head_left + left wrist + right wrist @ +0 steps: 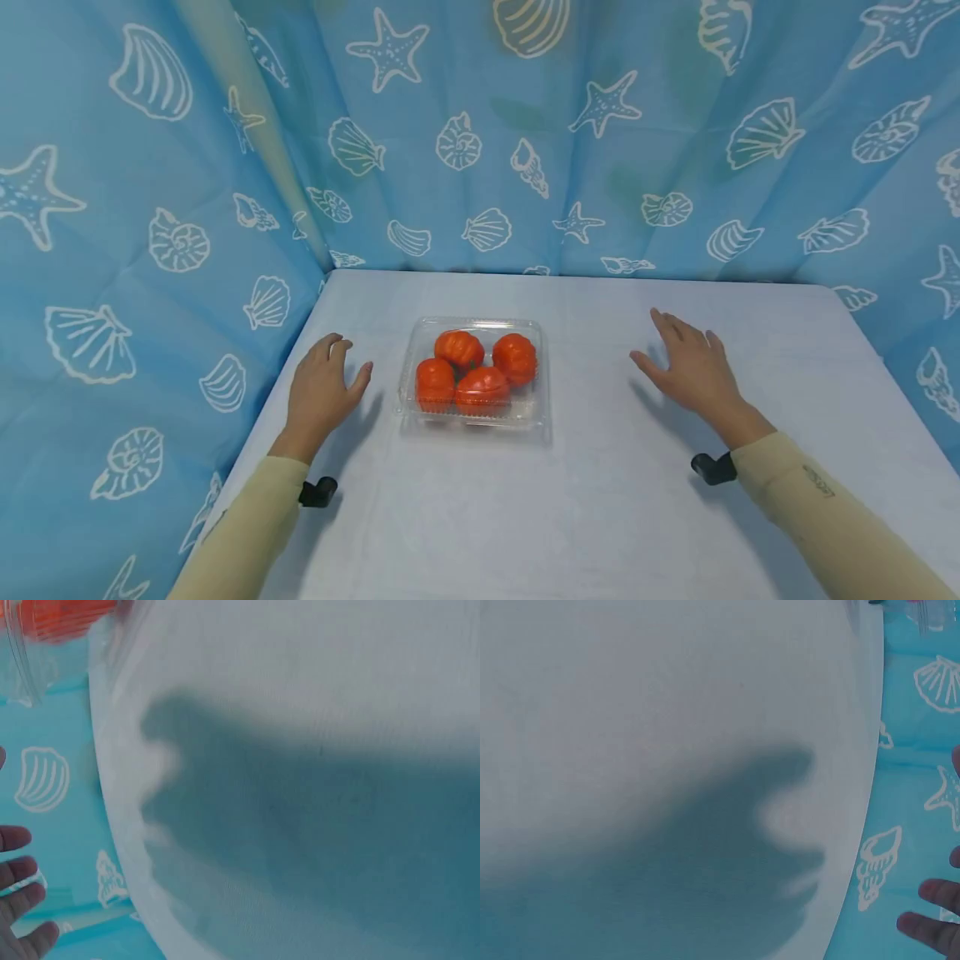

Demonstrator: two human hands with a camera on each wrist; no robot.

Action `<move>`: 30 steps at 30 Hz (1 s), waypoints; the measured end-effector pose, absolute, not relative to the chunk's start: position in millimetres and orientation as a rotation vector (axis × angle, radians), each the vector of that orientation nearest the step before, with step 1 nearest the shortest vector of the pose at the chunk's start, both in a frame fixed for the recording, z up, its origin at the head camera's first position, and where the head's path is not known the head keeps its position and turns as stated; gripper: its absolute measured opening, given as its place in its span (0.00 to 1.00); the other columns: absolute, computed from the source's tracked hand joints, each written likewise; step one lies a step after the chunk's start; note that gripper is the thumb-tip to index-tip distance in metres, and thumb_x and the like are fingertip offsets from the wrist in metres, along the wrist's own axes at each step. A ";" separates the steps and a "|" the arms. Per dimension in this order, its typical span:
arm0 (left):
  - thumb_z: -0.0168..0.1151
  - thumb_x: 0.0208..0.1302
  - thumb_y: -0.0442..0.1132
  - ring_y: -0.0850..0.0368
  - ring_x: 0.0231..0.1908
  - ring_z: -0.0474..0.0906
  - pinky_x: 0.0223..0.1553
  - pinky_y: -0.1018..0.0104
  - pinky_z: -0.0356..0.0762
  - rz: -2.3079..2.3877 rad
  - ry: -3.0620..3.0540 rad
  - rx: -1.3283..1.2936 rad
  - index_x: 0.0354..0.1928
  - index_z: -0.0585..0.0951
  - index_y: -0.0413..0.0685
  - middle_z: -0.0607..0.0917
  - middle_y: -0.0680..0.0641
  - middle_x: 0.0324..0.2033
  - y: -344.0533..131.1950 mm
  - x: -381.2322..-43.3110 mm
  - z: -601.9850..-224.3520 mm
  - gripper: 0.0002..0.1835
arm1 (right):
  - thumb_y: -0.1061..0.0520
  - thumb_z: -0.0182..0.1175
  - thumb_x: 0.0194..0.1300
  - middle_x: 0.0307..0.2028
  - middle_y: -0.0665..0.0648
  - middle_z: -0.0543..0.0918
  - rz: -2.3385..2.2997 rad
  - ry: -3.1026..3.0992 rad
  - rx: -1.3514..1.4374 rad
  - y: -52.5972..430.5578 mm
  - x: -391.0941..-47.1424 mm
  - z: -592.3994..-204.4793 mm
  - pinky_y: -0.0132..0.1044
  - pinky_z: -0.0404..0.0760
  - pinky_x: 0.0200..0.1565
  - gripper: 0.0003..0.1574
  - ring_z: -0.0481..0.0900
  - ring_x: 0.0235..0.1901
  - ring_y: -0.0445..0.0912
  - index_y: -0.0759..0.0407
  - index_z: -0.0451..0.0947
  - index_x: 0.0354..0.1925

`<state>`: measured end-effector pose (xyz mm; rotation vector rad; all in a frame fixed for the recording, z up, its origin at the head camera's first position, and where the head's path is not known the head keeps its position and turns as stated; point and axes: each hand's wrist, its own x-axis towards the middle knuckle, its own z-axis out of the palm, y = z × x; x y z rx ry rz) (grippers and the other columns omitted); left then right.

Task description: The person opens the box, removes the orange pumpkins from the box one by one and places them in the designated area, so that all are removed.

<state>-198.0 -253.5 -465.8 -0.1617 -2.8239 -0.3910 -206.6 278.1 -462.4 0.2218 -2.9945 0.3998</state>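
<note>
A clear plastic box (531,413) stands on the white-covered table, left of the middle in the head view. Inside it lie several ribbed orange-red tomatoes (483,390), grouped close together. To the left of the box hovers my left hand (321,390), thumb apart from the fingers and holding nothing; its fingertips (26,898) show at the left edge of the left wrist view, below a corner of the box (21,671). My right hand (692,367) is well to the right of the box, fingers spread, with nothing in it.
The white tabletop (600,517) carries shadows beneath both hands. A blue curtain (480,92) with white shell and starfish drawings hangs behind the table and along its sides. Each wrist wears a small black camera (714,468).
</note>
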 end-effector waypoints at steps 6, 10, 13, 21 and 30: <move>0.59 0.71 0.53 0.37 0.50 0.79 0.53 0.41 0.80 -0.515 -2.822 -0.189 0.59 0.73 0.36 0.75 0.35 0.60 -243.8 -186.4 -472.0 0.28 | 0.41 0.60 0.71 0.67 0.74 0.69 0.451 -2.980 0.244 270.6 -197.2 -463.4 0.70 0.60 0.66 0.46 0.66 0.66 0.69 0.64 0.60 0.75; 0.59 0.72 0.51 0.37 0.54 0.78 0.56 0.40 0.78 -0.656 -2.831 -0.195 0.64 0.71 0.36 0.76 0.35 0.61 -239.3 -179.4 -476.0 0.29 | 0.43 0.62 0.71 0.66 0.73 0.71 0.552 -2.979 0.250 263.8 -191.2 -464.2 0.70 0.65 0.64 0.44 0.68 0.65 0.69 0.63 0.63 0.74; 0.60 0.73 0.49 0.36 0.59 0.76 0.60 0.39 0.75 -0.799 -2.832 -0.209 0.69 0.69 0.38 0.76 0.35 0.61 -236.1 -175.4 -476.6 0.31 | 0.44 0.63 0.70 0.64 0.72 0.72 0.621 -2.972 0.265 258.9 -186.6 -465.4 0.69 0.70 0.61 0.44 0.70 0.63 0.68 0.63 0.63 0.74; 0.60 0.73 0.41 0.40 0.63 0.71 0.67 0.39 0.66 -1.088 -2.819 -0.301 0.74 0.64 0.40 0.75 0.37 0.63 -228.6 -169.7 -476.8 0.32 | 0.47 0.65 0.69 0.57 0.66 0.75 0.772 -2.966 0.295 245.4 -176.6 -468.4 0.60 0.80 0.54 0.42 0.77 0.56 0.60 0.61 0.65 0.73; 0.60 0.68 0.34 0.37 0.68 0.68 0.68 0.37 0.64 -1.405 -2.760 -0.523 0.77 0.57 0.41 0.67 0.36 0.71 -219.0 -163.8 -480.7 0.38 | 0.47 0.69 0.66 0.55 0.62 0.77 0.918 -2.946 0.375 221.9 -166.6 -466.4 0.55 0.83 0.52 0.41 0.79 0.52 0.55 0.58 0.68 0.72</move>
